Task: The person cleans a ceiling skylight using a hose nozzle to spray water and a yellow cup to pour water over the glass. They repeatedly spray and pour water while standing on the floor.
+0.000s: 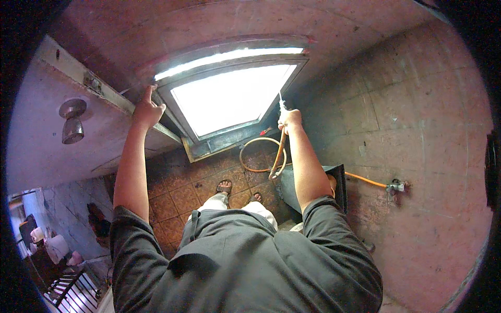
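The right hand (290,119) grips the orange hose (280,154) beside the right edge of the window (229,99) ahead; the left hand (150,112) points at its upper left corner, contact unclear. Rinsing seems in hand; the next move calls for steady aim.

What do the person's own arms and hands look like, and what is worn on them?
The shirt is dark grey, with loose sleeves reaching about the elbows. Below them the forearms are bare. The left hand and right hand show no gloves; I see no watch or bracelet.
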A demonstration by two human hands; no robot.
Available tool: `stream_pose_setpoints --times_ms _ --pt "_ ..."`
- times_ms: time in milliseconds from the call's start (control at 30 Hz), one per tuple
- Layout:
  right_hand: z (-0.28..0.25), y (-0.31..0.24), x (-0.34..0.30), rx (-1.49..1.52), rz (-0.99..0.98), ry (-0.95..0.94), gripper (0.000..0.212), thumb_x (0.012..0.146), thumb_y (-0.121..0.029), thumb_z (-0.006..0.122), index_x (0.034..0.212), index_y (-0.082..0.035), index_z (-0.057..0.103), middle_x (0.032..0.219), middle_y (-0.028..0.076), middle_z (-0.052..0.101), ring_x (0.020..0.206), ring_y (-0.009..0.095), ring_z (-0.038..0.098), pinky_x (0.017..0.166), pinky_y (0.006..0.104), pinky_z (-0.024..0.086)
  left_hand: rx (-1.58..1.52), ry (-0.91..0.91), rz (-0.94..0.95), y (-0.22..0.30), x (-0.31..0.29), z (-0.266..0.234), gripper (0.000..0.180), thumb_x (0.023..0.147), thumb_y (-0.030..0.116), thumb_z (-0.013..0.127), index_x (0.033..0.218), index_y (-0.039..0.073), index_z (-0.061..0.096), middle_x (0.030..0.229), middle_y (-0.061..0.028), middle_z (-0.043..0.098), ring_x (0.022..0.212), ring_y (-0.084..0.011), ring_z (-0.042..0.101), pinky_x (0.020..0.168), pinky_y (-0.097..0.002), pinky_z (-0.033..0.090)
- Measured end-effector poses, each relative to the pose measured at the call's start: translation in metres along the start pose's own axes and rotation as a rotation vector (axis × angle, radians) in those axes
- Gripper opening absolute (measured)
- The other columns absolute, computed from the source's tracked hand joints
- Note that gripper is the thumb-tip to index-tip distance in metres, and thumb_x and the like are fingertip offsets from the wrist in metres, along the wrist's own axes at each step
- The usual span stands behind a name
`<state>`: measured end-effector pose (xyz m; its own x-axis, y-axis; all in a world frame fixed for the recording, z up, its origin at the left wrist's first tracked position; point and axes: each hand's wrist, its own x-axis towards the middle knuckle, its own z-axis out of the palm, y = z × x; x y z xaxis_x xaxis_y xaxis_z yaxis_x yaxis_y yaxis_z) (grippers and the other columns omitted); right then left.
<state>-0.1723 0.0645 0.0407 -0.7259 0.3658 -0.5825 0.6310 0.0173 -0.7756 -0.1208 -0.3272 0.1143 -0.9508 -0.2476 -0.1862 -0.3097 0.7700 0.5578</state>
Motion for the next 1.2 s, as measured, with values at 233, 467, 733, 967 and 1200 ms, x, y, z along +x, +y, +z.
stream_pose_setpoints --times_ms 233,467,733,967,1200 --pt "0.002 0.005 0.010 -0.053 -0.026 0.026 0.032 0.078 -0.024 0.056 0.057 -0.006 0.040 0.043 0.002 0.035 0.030 0.011 0.033 0.028 0.0257 0.024 0.023 -0.022 -0.024 0.008 -0.002 -0.003 0.059 0.068 0.022 0.055 0.121 0.018 0.028 0.065 -0.0090 0.056 0.073 -0.0281 0.056 0.072 -0.0388 0.042" --pt "0.004 -0.002 0.003 -0.013 -0.011 0.001 0.033 0.078 -0.026 0.056 0.058 -0.005 0.041 0.042 0.002 0.035 0.030 0.011 0.033 0.028 0.0259 0.025 0.031 -0.008 -0.019 0.000 0.003 0.001 0.061 0.068 0.022 0.054 0.122 0.017 0.027 0.067 -0.0092 0.057 0.076 -0.0279 0.056 0.073 -0.0386 0.042" --pt "0.001 0.015 0.006 -0.109 0.083 -0.028 0.033 0.078 -0.031 0.056 0.063 -0.003 0.045 0.042 0.002 0.033 0.030 0.011 0.031 0.029 0.0252 0.025 0.054 0.006 -0.001 -0.003 0.003 0.002 0.061 0.068 0.023 0.054 0.122 0.018 0.024 0.072 -0.0118 0.058 0.078 -0.0304 0.055 0.075 -0.0394 0.041" --pt "-0.006 0.015 -0.008 -0.135 0.176 -0.025 0.035 0.077 -0.035 0.057 0.073 -0.001 0.050 0.041 0.002 0.034 0.029 0.011 0.030 0.030 0.0257 0.025 0.006 -0.033 -0.008 -0.003 0.002 0.001 0.061 0.068 0.024 0.055 0.121 0.019 0.025 0.072 -0.0118 0.058 0.078 -0.0307 0.056 0.073 -0.0398 0.042" --pt "-0.009 0.033 -0.008 -0.189 0.193 -0.010 0.039 0.077 -0.036 0.055 0.065 -0.001 0.047 0.041 0.003 0.034 0.030 0.012 0.032 0.029 0.0258 0.025 0.035 0.010 -0.002 -0.003 0.003 0.003 0.060 0.068 0.024 0.055 0.121 0.019 0.027 0.071 -0.0110 0.058 0.077 -0.0293 0.056 0.073 -0.0396 0.042"
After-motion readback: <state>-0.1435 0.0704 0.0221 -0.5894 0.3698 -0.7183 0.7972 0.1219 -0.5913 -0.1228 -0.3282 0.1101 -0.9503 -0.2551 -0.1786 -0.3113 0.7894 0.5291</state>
